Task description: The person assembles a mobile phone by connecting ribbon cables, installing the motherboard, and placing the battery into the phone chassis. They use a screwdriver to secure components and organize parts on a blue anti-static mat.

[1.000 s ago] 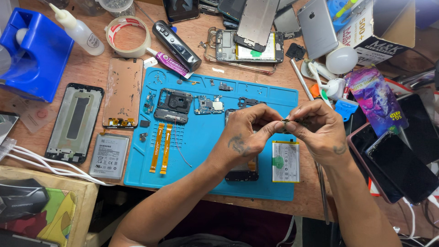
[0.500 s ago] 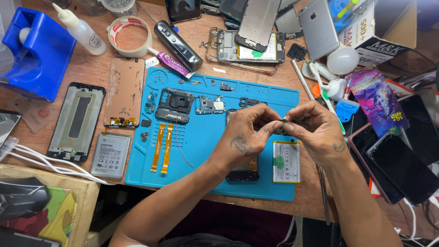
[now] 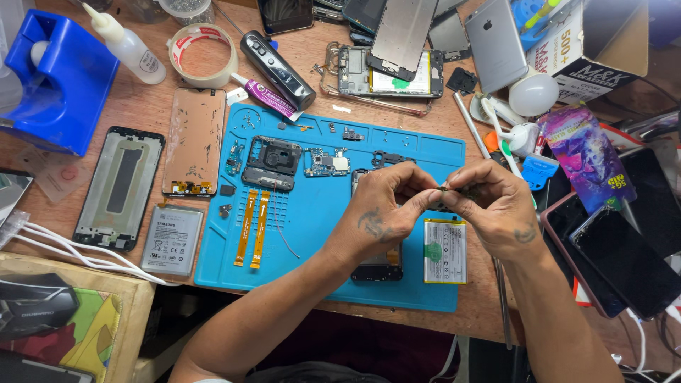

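barely shifted since a second ago: left hand and right hand still meet above blue mat. fingers of both pinching a tiny dark part between them, over a phone frame. battery just below, flex cables well left on mat.

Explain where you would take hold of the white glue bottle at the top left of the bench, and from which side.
Grip the glue bottle around its wide body, coming from above with the fingers spanning its sides. It lies flat on the wooden bench, its thin nozzle pointing up-left toward the blue holder; the nozzle looks too thin for a sure grip, and the tape roll crowds its right.
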